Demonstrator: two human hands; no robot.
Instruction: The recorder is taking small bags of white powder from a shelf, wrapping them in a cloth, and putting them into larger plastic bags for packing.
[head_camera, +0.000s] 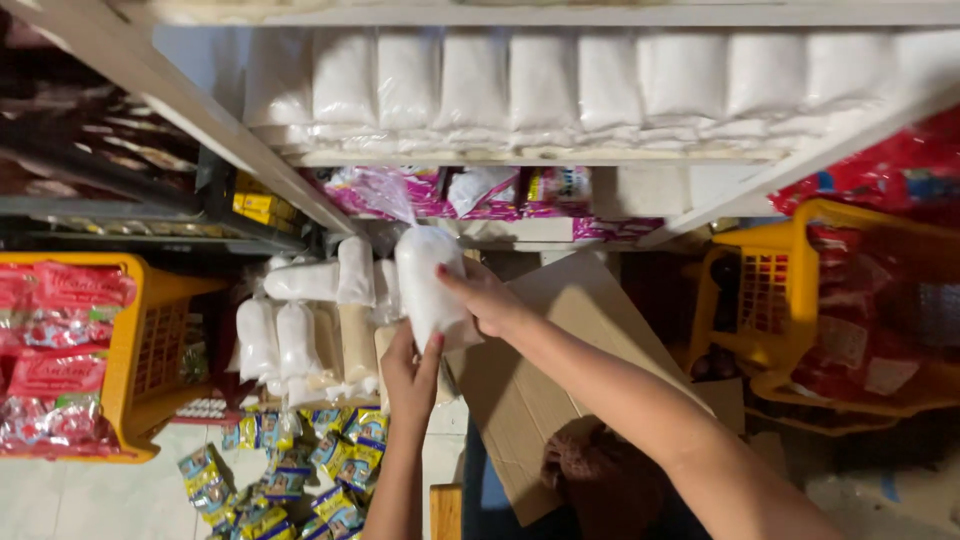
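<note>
white bag (428, 285) of some powdery stuff is pinched between both hands, held upright in front of the shelves. left hand (410, 375) cups it from underneath, fingers curled up around the bottom edge. right hand (490, 300) grips the right side of it near the middle, thumb on the front, fingers wrapped round behind.

just below the left hand there's a pile of small blue and yellow snack packets (290, 475) on the floor. under the right forearm sits a brown cardboard box (560, 350), flaps open. right beside the left hand, to its left, more white bags (300, 330) are stacked in a heap. further left is a yellow basket (140, 350) with red packets in it, and another yellow basket (775, 290) sits off past the right arm. beyond the held bag, pink packets (440, 192) sit on a low shelf, and above that a long row of white bags (560, 85) fills the upper shelf.
</note>
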